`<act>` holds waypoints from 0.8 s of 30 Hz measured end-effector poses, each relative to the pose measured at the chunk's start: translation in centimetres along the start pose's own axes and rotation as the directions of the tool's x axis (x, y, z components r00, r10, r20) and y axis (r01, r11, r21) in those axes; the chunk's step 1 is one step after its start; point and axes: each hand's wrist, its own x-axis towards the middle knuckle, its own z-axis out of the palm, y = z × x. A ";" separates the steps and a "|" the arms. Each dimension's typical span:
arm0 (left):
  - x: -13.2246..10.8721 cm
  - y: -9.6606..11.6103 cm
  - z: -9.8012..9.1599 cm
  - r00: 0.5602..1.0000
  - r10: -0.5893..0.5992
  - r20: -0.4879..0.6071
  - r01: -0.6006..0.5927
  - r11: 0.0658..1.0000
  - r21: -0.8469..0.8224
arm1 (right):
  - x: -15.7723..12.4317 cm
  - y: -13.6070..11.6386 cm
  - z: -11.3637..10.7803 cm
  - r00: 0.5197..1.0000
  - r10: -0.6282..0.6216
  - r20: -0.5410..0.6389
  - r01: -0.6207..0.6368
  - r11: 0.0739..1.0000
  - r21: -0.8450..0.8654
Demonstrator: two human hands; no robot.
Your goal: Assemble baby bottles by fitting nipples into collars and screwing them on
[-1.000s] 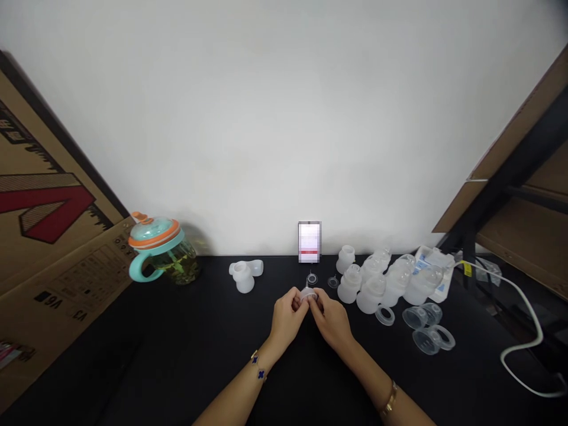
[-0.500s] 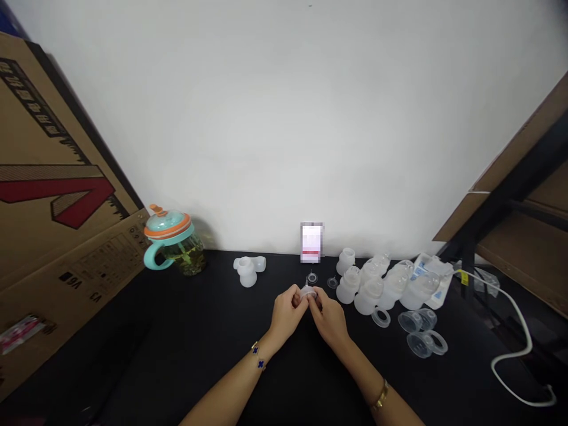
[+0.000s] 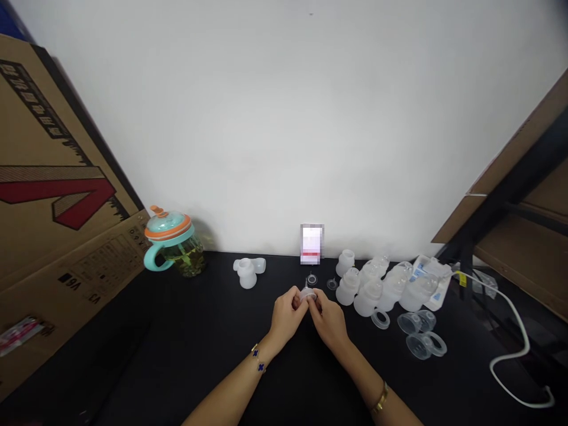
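Both hands meet over the black table (image 3: 186, 355) — the left hand (image 3: 287, 315) and right hand (image 3: 331, 319) pinch a small clear cap (image 3: 307, 293) between their fingertips, just above the tabletop. Right of them stands a cluster of bottles (image 3: 377, 284), with loose rings (image 3: 423, 334) nearer. A teal cup (image 3: 173, 242) sits far left — a white part (image 3: 248, 271) between.

A black worktop (image 3: 186, 343) carries a teal jug (image 3: 173, 242); right of the jug lie a white fitting (image 3: 247, 272), clustered translucent bottles (image 3: 377, 284) and clear rings (image 3: 421, 334).
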 end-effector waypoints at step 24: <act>-0.7 0.9 -0.4 1.000 0.021 -0.016 -0.020 0.997 0.068 | -0.4 -0.4 -0.5 0.999 -0.035 -0.015 0.035 0.999 0.008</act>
